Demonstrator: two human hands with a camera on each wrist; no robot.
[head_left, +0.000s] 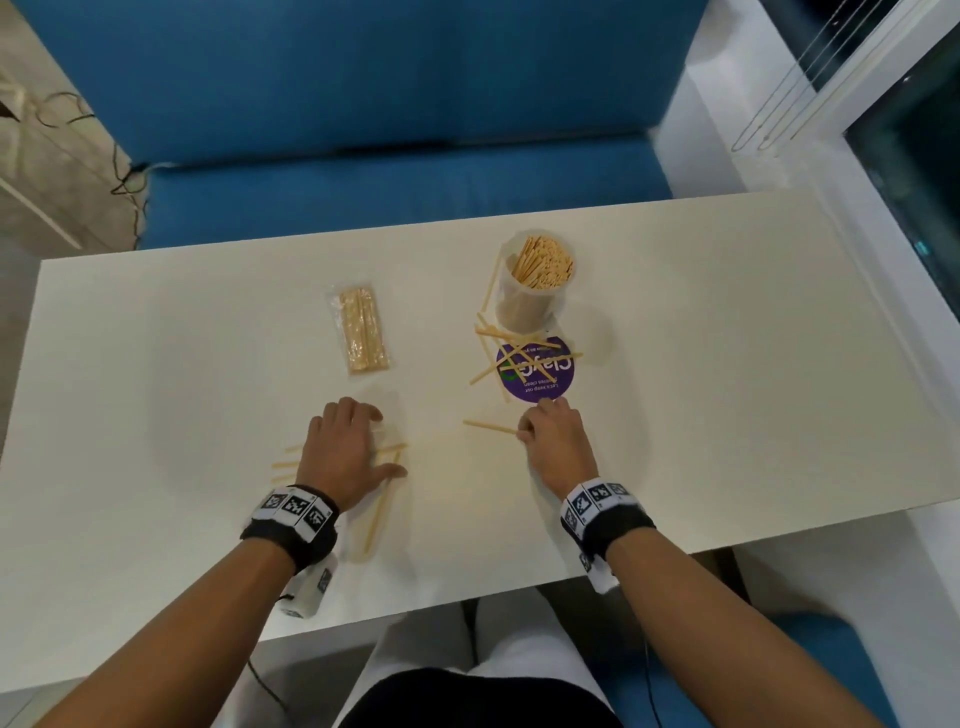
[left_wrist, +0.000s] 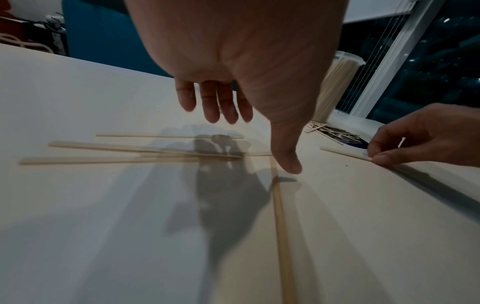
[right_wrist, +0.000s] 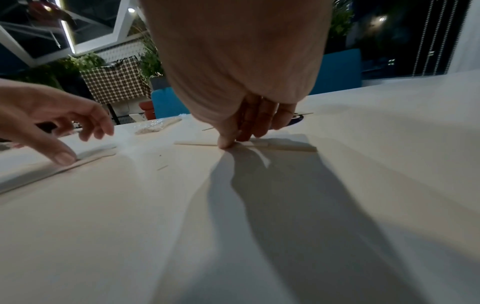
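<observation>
Several thin wooden sticks (head_left: 387, 449) lie crossed on the white table (head_left: 727, 364) under my left hand (head_left: 353, 441). That hand (left_wrist: 272, 123) hovers over them with straight fingers, and its thumb tip is down at the end of a long stick (left_wrist: 281, 226); contact is unclear. My right hand (head_left: 524, 434) pinches one end of a single stick (head_left: 488, 427) that lies flat on the table. In the right wrist view its thumb and fingers (right_wrist: 226, 143) press together on that stick (right_wrist: 197, 144).
A clear cup (head_left: 535, 291) full of sticks stands at the back, right of centre. In front of it, loose sticks lie across a purple round sticker (head_left: 545, 382). A sealed packet of sticks (head_left: 362, 330) lies at the back left. A blue sofa (head_left: 389, 182) lies beyond the table.
</observation>
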